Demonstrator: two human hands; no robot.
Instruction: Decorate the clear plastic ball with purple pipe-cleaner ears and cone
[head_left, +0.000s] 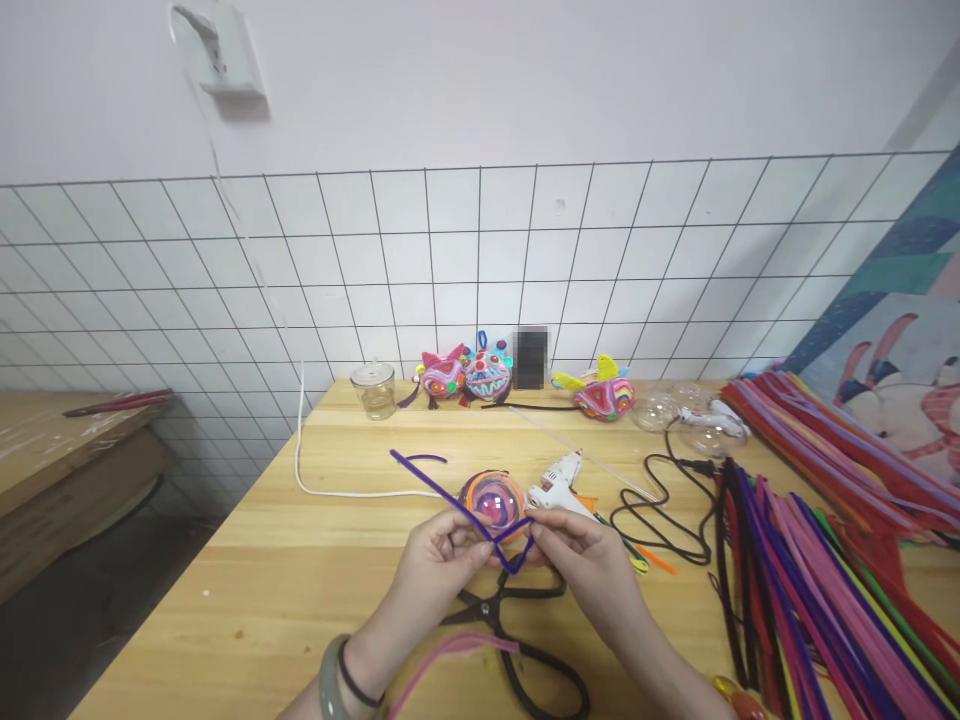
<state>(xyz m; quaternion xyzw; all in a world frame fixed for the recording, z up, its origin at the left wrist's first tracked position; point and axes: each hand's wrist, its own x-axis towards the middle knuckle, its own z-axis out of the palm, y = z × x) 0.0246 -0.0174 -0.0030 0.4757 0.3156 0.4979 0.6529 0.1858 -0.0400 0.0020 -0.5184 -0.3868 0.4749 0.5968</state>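
Observation:
A purple pipe cleaner (427,477) is bent into a pointed loop between my two hands. My left hand (446,555) pinches it where the long straight end leaves the loop. At the loop's other side my right hand (574,550) pinches it between thumb and finger. Just behind my fingertips sits a clear dome ball with coloured swirls (495,500). A white glue gun (559,482) lies beyond my right hand. Below the hands, black-handled scissors (491,610) rest on the table, with a pink pipe cleaner (450,648) across them.
Bundles of coloured pipe cleaners (817,590) cover the right side. A black cord (652,500) curls beside them. At the back stand a glass cup (373,392), decorated balls (487,375), a fish-like craft (604,395) and clear plastic domes (660,408). A white cable (360,493) crosses the left.

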